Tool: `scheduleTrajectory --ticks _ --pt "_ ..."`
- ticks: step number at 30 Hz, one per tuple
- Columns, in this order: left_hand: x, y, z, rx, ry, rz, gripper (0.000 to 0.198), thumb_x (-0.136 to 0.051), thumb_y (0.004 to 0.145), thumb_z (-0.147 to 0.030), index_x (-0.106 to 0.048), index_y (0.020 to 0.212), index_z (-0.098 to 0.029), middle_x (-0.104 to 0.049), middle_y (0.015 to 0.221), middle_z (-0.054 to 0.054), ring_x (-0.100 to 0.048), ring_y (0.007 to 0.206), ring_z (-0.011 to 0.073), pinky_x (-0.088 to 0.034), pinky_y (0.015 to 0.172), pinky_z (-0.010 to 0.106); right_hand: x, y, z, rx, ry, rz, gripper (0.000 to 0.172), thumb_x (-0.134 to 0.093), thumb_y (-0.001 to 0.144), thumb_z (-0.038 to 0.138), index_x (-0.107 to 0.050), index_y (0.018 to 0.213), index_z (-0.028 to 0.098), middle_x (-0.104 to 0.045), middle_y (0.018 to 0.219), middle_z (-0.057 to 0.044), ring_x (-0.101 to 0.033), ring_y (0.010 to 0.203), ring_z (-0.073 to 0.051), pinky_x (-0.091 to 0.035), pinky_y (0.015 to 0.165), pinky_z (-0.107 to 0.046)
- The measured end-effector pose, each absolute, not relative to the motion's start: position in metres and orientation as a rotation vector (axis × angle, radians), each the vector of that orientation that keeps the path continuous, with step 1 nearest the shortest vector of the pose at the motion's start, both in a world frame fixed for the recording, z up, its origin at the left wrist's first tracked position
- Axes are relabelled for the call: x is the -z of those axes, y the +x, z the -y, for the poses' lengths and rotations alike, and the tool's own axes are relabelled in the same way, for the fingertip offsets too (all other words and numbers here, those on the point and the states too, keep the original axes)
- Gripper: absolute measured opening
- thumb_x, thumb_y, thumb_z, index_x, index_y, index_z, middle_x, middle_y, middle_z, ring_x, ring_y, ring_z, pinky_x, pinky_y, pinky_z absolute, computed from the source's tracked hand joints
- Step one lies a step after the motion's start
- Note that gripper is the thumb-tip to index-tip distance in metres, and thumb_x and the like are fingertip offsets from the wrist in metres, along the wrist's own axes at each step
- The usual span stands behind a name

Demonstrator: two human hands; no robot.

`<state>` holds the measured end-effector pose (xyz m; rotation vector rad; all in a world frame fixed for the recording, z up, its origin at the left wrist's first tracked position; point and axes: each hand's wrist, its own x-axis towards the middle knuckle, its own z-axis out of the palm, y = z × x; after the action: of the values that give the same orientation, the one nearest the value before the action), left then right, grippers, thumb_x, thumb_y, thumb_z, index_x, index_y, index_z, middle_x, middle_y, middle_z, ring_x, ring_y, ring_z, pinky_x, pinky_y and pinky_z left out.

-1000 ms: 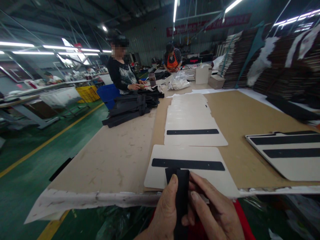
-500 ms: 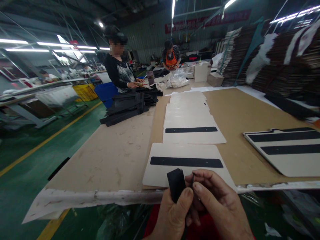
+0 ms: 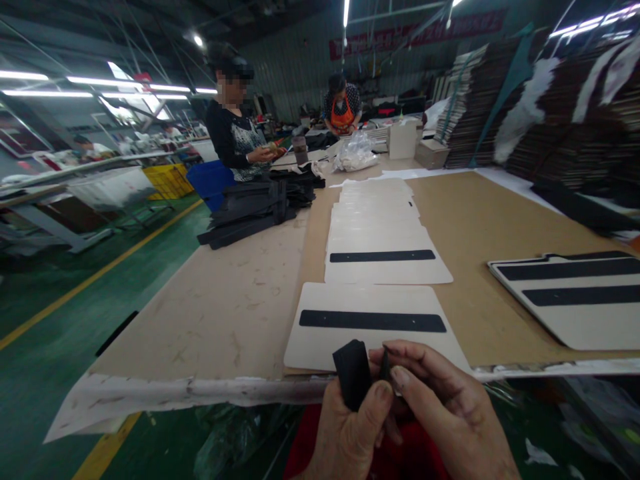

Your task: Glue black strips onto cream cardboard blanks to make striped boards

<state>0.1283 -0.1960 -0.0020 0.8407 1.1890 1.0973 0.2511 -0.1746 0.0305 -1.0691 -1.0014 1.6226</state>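
Observation:
My left hand (image 3: 347, 427) is closed round a bundle of black strips (image 3: 352, 375), whose ends stick up past my thumb. Close beside it, my right hand (image 3: 443, 407) pinches the edge of a thin black strip (image 3: 385, 365) between thumb and fingers; its lower part is hidden by my hands. Just beyond my hands lies a cream board (image 3: 370, 297) at the table's front edge, with a black band (image 3: 373, 321) across it. Behind that, a row of overlapping cream boards (image 3: 375, 223) runs away from me, the nearest bearing another black band (image 3: 383, 256).
Boards with black bands (image 3: 590, 327) are stacked on the right of the table (image 3: 240, 313). A pile of black strips (image 3: 255, 207) lies at the back left. Two people stand farther back, one beside a blue bin (image 3: 210, 183). Tall stacks (image 3: 460, 107) rise at the back right.
The thin black strip in my right hand stands slightly farther from the bundle and shows more. The person at the left has raised their hands from the table. The view has shifted slightly.

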Motion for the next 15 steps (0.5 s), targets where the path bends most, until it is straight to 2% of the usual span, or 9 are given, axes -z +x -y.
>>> scheduleTrajectory --ticks 3,8,12,15 --pt "0.0045 0.1283 0.1957 -1.129 0.805 -1.193 0.066 -0.066 0.071 -0.07 -0.066 0.104 -0.012 -0.054 0.051 -0.001 -0.042 0.046 0.0084 -0.027 0.047 0.021 -0.031 0.2527 0.1744 -1.621 -1.064 1.035 0.041 -0.071 0.079 0.05 -0.067 0.107 0.02 -0.072 0.104 -0.012 -0.061 0.051 -0.013 -0.055 0.045 -0.026" --pt "0.0021 0.1274 0.1949 -1.092 0.884 -1.183 0.063 -0.063 0.074 -0.071 -0.069 0.089 -0.01 -0.054 0.051 0.001 -0.044 0.047 0.0084 -0.029 0.046 0.021 -0.0328 0.2531 0.1751 -1.58 -1.107 0.976 0.037 -0.074 0.077 0.046 -0.07 0.101 0.019 -0.072 0.106 -0.011 -0.062 0.053 -0.012 -0.057 0.051 -0.026" --pt "-0.0002 0.1265 0.1955 -1.102 0.885 -1.17 0.062 -0.067 0.073 -0.067 -0.068 0.099 -0.011 -0.055 0.053 0.0 -0.044 0.047 0.0082 -0.031 0.047 0.02 -0.027 0.2584 0.1713 -1.551 -1.056 1.143 0.034 -0.07 0.081 0.045 -0.071 0.103 0.019 -0.073 0.102 -0.011 -0.068 0.064 -0.017 -0.059 0.054 -0.026" --pt "0.0017 0.1269 0.1954 -1.105 0.902 -1.171 0.062 -0.066 0.074 -0.067 -0.067 0.103 -0.012 -0.055 0.053 0.0 -0.045 0.048 0.0085 -0.032 0.048 0.021 -0.0245 0.2611 0.1696 -1.518 -1.049 1.209 0.035 -0.067 0.083 0.046 -0.071 0.105 0.019 -0.074 0.099 -0.012 -0.069 0.065 -0.018 -0.06 0.053 -0.026"
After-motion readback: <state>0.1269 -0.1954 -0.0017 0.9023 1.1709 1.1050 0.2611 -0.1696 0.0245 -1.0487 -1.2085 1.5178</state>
